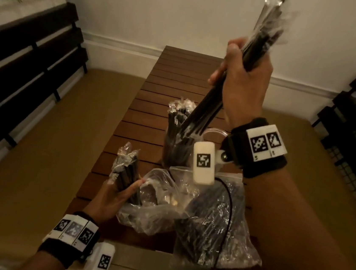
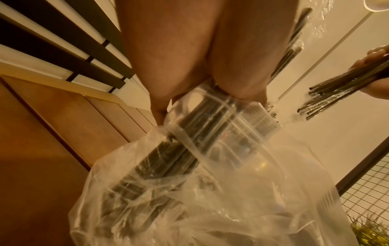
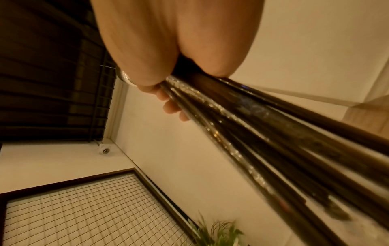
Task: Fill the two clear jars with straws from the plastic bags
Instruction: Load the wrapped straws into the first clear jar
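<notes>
Dark wooden slats make up the long table, seen from above by the person working at it. Their right hand is raised above the table with its fingers curled tightly round a bundle of black straws in clear wrappers. The bundle slants, its lower ends just above a clear jar that already stands full of black straws. The rim of a second clear jar shows just to the right of the first, mostly hidden behind the right wrist and its white camera.

Nearer the person, the left hand grips a smaller bundle of wrapped straws at the mouth of a crumpled clear plastic bag lying on the table. The left wrist view shows the fingers clamped on these straws, whose lower ends remain inside the bag. To the right, touching the first bag, lies a second plastic bag packed with dark straws.

Both wrists wear black bands carrying white blocks with square black-and-white markers.
</notes>
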